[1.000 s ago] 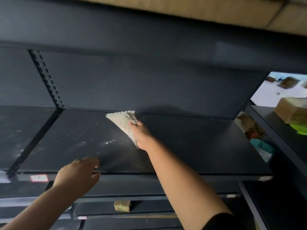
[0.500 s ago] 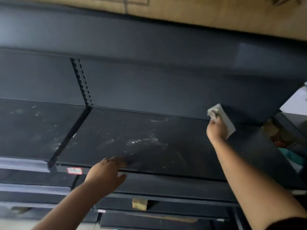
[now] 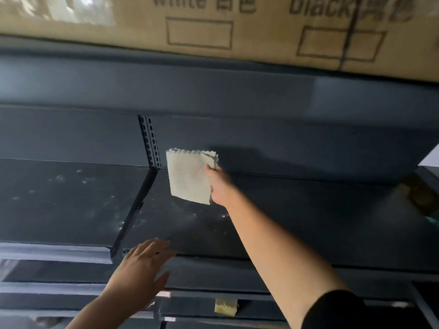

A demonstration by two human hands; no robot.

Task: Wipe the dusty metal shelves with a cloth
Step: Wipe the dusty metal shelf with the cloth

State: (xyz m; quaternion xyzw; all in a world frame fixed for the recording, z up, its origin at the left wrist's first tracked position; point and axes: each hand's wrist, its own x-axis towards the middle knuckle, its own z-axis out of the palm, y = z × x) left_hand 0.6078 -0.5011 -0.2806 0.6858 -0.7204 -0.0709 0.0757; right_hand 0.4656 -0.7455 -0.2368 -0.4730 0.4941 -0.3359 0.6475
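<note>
The right hand (image 3: 219,184) reaches deep over the dark metal shelf (image 3: 297,217), its fingers (image 3: 210,168) clenched on the right edge of a pale, waffle-textured cloth (image 3: 188,178). The cloth is folded into a rough square with a scalloped top edge. It is held near the back of the shelf, just to the right of the perforated upright post (image 3: 149,141), and overlaps the line where the shelf meets the back panel (image 3: 285,148). Whether it presses on the metal or hangs just above it cannot be told. A black sleeve (image 3: 332,309) covers the upper part of the right arm.

The left hand (image 3: 140,274) lies lower and nearer, fingers released and spread, with the fingertips at the front lip of the same shelf, grasping nothing. The hand is somewhat blurred.

White dust specks show on the shelf surface just below the cloth (image 3: 213,217) and on the neighbouring shelf (image 3: 59,198) to the left, past the slanted bracket (image 3: 133,210) that divides the two.

Above the shelving sits a cardboard box (image 3: 237,32) printed with "white" and "black" and empty outlined rectangles. A small yellowish block (image 3: 225,305) rests on a lower shelf level.
</note>
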